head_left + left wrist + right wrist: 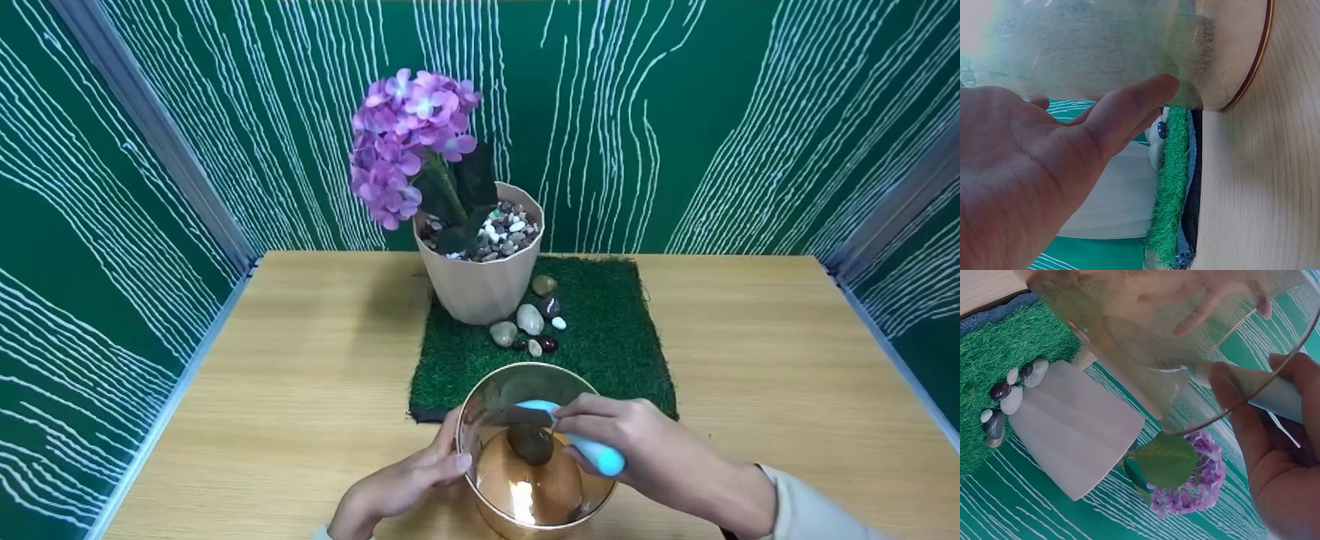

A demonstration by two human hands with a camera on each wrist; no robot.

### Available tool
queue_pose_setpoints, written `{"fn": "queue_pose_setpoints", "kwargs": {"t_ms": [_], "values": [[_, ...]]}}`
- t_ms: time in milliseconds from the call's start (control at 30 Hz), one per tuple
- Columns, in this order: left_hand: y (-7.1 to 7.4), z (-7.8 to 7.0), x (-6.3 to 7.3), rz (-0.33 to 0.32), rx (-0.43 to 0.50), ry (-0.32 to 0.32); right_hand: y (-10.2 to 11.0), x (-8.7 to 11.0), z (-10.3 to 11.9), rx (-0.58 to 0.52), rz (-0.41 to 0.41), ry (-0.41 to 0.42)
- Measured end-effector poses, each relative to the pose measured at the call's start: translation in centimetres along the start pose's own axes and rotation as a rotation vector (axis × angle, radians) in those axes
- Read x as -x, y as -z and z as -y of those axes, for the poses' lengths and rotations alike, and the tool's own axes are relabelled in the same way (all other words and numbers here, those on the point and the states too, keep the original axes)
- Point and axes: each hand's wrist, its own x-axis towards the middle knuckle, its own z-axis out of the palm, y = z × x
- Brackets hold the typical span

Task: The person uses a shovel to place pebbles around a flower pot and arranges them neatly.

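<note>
A clear amber-tinted glass container [491,491] with a gold rim stands at the table's near side. My left hand [409,476] holds its left side, thumb near the rim and fingers on the outer wall; this hand [1044,152] lies along the glass in the left wrist view. In my right hand [645,442] is the light blue handle [600,454] of a spoon-like tool, gripped between fingers and thumb at the rim. Its dark rounded head [531,444] reaches down inside the container. Through the glass, the head [1129,340] shows only dimly in the right wrist view.
Beyond the container lies a green grass mat [600,337] with several smooth pebbles [530,319]. A pale pot [480,289] of gravel with purple flowers [412,135] stands on its back left. Green white-lined panels [735,75] enclose the wooden table [300,360].
</note>
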Motion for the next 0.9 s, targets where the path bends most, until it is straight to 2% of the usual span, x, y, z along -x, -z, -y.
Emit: {"fn": "queue_pose_setpoints", "kwargs": {"t_ms": [167, 433, 700, 900], "values": [[0.0, 0.0, 0.1, -0.011, 0.000, 0.015, -0.4, -1.0, 0.3, 0.004, 0.129, -0.065], [0.1, -0.1, 0.2, -0.012, -0.004, 0.028, -1.1, -2.3, 0.6, 0.051, 0.228, -0.128], [0.1, 0.2, 0.1, 0.022, -0.013, -0.029, -1.4, -3.1, 0.5, 0.079, 0.203, -0.139], [0.0, 0.2, 0.2, 0.012, -0.018, -0.010, -1.5, -3.3, 0.3, 0.032, 0.193, -0.161]]}}
